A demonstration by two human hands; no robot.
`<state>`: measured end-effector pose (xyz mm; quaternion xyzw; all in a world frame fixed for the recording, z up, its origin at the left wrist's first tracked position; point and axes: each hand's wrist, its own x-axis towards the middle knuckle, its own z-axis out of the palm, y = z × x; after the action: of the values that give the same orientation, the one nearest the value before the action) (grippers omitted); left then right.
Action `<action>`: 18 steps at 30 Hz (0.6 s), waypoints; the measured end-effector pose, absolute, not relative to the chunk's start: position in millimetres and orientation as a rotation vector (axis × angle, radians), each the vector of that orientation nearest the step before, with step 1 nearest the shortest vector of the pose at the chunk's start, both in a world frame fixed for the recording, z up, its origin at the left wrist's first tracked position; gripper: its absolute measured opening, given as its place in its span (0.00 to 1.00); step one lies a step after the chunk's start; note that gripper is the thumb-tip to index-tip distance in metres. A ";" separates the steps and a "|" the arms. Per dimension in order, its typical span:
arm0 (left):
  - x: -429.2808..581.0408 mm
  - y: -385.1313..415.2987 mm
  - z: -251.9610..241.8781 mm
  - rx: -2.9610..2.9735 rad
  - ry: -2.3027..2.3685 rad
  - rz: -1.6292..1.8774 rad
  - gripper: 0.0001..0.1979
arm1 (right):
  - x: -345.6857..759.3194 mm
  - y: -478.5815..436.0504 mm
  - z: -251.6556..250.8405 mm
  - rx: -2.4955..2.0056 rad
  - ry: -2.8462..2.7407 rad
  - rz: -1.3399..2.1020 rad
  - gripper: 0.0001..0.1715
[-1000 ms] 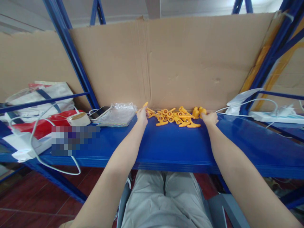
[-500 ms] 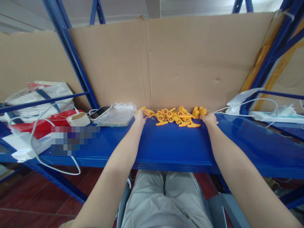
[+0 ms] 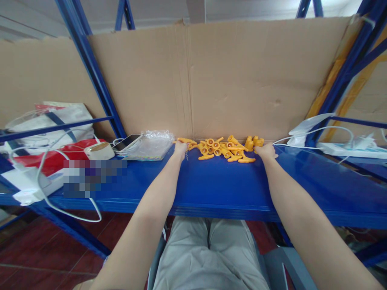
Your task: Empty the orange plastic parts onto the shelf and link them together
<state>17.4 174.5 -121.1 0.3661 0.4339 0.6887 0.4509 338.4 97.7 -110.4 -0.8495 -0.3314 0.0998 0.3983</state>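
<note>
A heap of yellow plastic parts [image 3: 225,149] lies along the back of the blue shelf; several are hollow, with round open ends facing me. My left hand [image 3: 180,148] is at the heap's left end, fingers closed. A thin coiled spring [image 3: 186,156] hangs at its fingertips, apparently pinched there. Just beyond these fingers lies a long yellow piece [image 3: 188,141]. At the right end, my right hand [image 3: 266,151] is closed beside a few upright yellow parts [image 3: 254,142]. Its fingertips are hidden, so what it grips does not show.
Left of the heap lie a clear plastic packet [image 3: 149,147] and a phone [image 3: 129,142]. A white charger [image 3: 99,151], cables and a red bag [image 3: 72,151] are farther left. Cardboard [image 3: 242,80] stands behind. A white power strip [image 3: 347,148] sits at right.
My left hand has shifted slightly to the right and toward me, and a coiled spring now shows at its fingers. My right hand stays in nearly the same place; the heap looks unchanged.
</note>
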 end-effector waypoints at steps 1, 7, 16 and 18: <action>16.5 174.4 -122.2 0.976 1.114 1.674 0.13 | 337.6 96.9 -109.8 -2.152 -0.838 0.255 0.34; 13.5 162.3 -121.3 1.241 1.257 1.702 0.17 | 341.6 101.3 -113.6 -2.148 -0.843 0.267 0.30; 17.7 155.7 -123.6 1.554 1.436 1.816 0.17 | 345.4 106.6 -116.9 -2.120 -0.858 0.228 0.27; 16.4 157.9 -125.2 1.621 1.487 1.753 0.16 | 345.2 106.3 -116.8 -2.129 -0.862 0.236 0.28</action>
<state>16.4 157.9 -125.2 0.5684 0.5216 0.6148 0.1637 345.2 106.3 -116.8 -0.8433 -0.3415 0.0933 0.4044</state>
